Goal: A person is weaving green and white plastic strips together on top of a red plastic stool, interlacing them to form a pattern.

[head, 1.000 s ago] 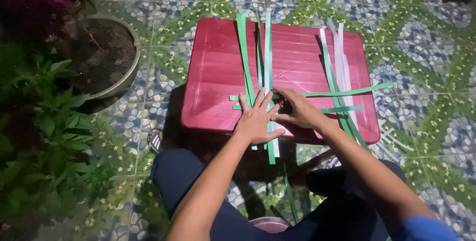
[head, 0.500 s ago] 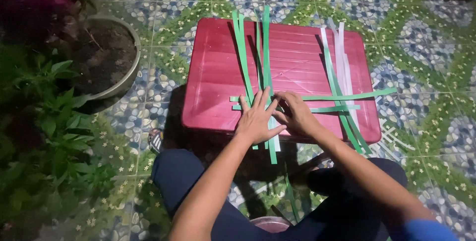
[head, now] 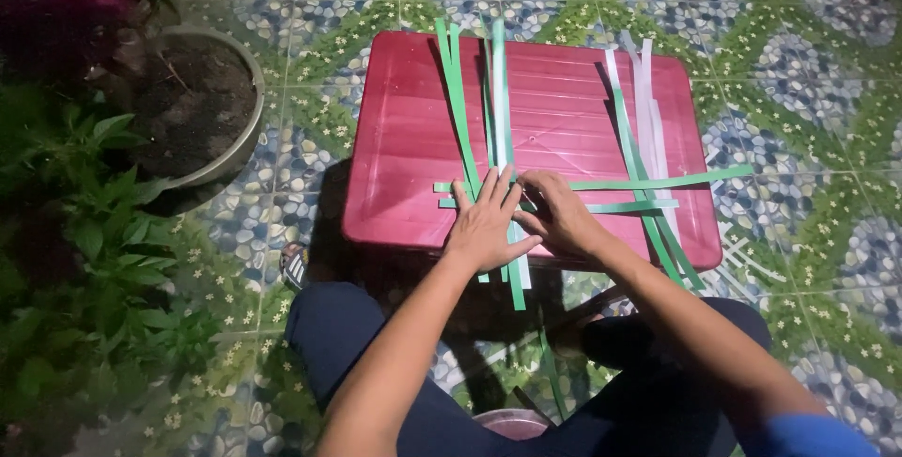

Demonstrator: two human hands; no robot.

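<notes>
Green strips (head: 498, 138) are laid crosswise on the red lid (head: 395, 138) and pinned at its 6 o'clock edge. Left hand (head: 484, 227) is pressed flat, fingers spread. Right hand (head: 554, 213) is curled on the crossing, seemingly pinching a strip. Weaving step judged underway; next strip needs threading. Spare strips (head: 644, 128) lie at 3 o'clock.

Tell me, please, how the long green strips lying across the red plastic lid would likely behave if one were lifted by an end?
The long green strips look thin and flat, so one would probably droop and weigh little. They overhang the red plastic lid near the left hand and right hand, so a nudge could likely slide them.
</notes>
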